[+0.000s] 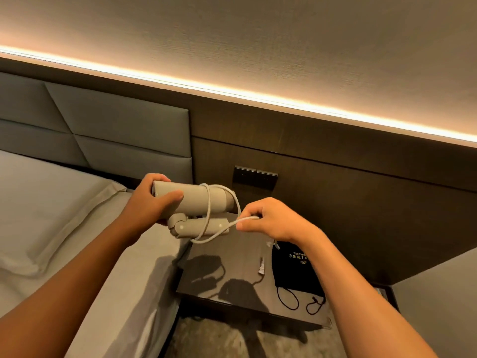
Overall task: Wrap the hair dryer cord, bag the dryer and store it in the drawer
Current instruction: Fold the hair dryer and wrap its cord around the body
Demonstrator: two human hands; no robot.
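Grip (254, 219) on cord (222, 229), midair.

Beige folded hair dryer (192, 200) held level, white cord (210, 215) looped around it; black bag (293, 267) lies flat.

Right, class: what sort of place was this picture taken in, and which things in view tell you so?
Most likely a hotel bedroom. A made bed with a padded headboard stands beside a nightstand, with a switch panel on the dark wall and a black drawstring bag lying ready.
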